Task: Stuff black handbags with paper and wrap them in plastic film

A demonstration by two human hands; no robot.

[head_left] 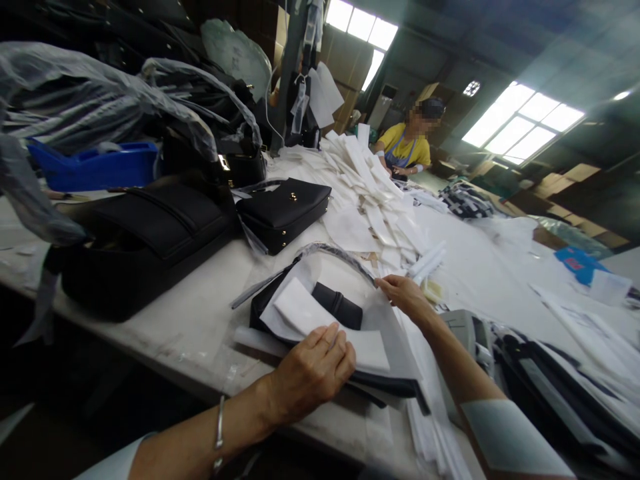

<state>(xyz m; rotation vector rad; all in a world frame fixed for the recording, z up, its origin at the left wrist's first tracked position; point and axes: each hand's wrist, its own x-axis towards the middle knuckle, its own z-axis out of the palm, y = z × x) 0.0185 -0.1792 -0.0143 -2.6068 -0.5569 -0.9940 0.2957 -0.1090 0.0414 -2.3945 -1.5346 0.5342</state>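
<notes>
A black handbag (260,303) lies on the table before me, with white sheets and a folded white strip (305,308) laid over it. Part of its black flap or strap piece (337,305) shows between the sheets. My left hand (317,363) has its fingers bent together over the near edge of the white strip. At the far right side of the bag, my right hand (403,293) pinches the end of the plastic-wrapped bag handle (333,250). The fingertips of my left hand are partly hidden behind the knuckles.
Finished-looking black bags (285,207) stand to the left, near a blue tray (100,167). Behind them lies a heap of white strips (370,180). A person (407,143) in yellow works farther back. More dark bag pieces (555,393) lie at the right.
</notes>
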